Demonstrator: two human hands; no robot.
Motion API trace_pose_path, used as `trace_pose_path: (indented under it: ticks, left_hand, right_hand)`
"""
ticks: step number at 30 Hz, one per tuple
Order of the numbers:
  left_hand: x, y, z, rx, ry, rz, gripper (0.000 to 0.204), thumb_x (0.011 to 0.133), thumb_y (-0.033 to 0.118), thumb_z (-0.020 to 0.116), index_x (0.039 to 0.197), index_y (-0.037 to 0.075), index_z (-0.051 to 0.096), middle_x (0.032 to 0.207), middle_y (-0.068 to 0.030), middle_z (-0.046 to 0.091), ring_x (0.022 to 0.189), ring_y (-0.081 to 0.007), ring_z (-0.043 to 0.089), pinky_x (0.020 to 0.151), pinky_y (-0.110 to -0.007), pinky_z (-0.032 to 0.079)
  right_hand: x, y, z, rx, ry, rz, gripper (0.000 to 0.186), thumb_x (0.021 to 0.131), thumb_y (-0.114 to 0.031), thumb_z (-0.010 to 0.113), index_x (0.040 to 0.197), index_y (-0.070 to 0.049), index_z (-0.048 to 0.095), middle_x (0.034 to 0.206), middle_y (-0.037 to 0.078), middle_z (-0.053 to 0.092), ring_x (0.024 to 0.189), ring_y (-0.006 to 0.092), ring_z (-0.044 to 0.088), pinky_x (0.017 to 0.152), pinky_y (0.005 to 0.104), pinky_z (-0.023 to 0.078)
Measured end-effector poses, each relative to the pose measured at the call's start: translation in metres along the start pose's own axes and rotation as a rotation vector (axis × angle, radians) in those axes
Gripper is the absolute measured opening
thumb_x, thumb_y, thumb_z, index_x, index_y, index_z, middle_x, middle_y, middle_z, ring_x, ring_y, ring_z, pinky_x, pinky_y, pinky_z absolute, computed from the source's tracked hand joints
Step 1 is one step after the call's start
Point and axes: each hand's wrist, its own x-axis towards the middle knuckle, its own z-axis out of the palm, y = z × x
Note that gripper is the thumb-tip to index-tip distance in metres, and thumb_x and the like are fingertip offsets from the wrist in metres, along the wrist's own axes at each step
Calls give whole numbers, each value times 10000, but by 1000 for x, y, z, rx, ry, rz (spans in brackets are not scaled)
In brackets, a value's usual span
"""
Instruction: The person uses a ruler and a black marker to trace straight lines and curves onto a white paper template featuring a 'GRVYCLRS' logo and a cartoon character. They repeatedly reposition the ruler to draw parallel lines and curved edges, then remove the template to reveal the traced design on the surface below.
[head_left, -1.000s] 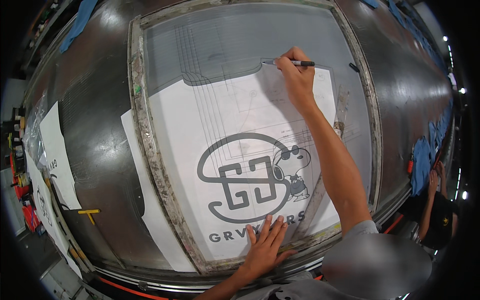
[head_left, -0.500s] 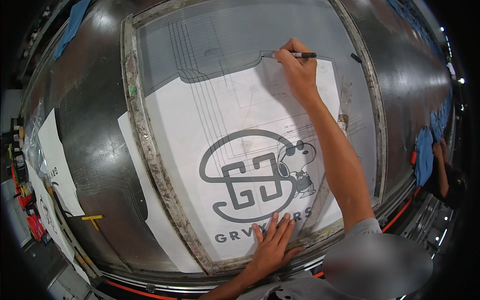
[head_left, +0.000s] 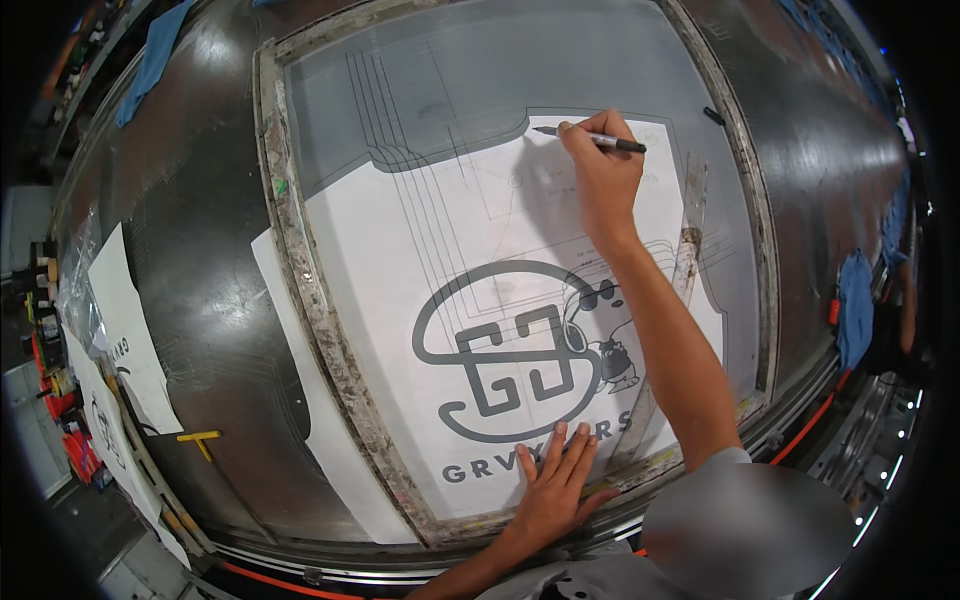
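Note:
My right hand (head_left: 608, 190) is closed round a dark-and-silver marker pen (head_left: 618, 144). The pen's tip points left, close to the curved neckline at the top of a white garment-shaped paper pattern (head_left: 370, 250). That sheet, with its large grey logo and a cartoon dog, shows through the grey mesh (head_left: 470, 75) of a framed screen. Dark pen lines run on the mesh along the pattern's upper edge. Near the sheet's bottom my left hand (head_left: 553, 497) lies flat, fingers spread over the printed lettering.
The screen's worn, paint-stained frame (head_left: 768, 290) surrounds the mesh. A black pen cap (head_left: 713, 116) rests by its right side. On the dark table at left are another printed paper piece (head_left: 130, 330) and a yellow T-shaped tool (head_left: 199, 437). Blue cloths (head_left: 853, 310) hang at the right edge.
My right hand has come slightly nearer and the pen tip has shifted from the neckline corner to just below it. The left hand stays flat. The whole view has shifted slightly.

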Motion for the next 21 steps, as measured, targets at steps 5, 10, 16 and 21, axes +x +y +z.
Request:
trace_pose_path:
  ticks: [5,10,16,21]
  left_hand:
    - [1,0,1,-9,-6,5,862,900,605,656,1469,-17,475,1606,-160,381,1554,-380,160,1106,-705,-180]
    - [1,0,0,-21,-10,2,860,895,594,672,1470,-15,475,1602,-160,385,1549,-387,176,1100,-714,-175]
    - [1,0,0,-42,-4,6,853,895,582,681,1469,-14,477,1600,-160,389,1546,-395,182,1094,-719,-175]
    - [1,-1,0,-42,-4,9,861,892,592,678,1468,-15,477,1601,-165,387,1550,-393,166,1095,-716,-180]
  right_hand:
    - [-2,6,6,10,38,-18,169,847,-91,654,735,-21,548,615,-16,482,600,60,395,538,279,323]
    - [-4,6,6,-36,18,-52,179,853,-83,649,726,-21,540,596,-14,467,578,62,375,527,281,316]
    - [-5,2,7,-46,14,-57,189,857,-82,647,719,-18,535,597,-7,469,576,65,376,524,282,319]
    - [-3,5,7,-77,20,-68,187,855,-84,645,719,-16,536,594,0,469,573,66,378,518,283,317]
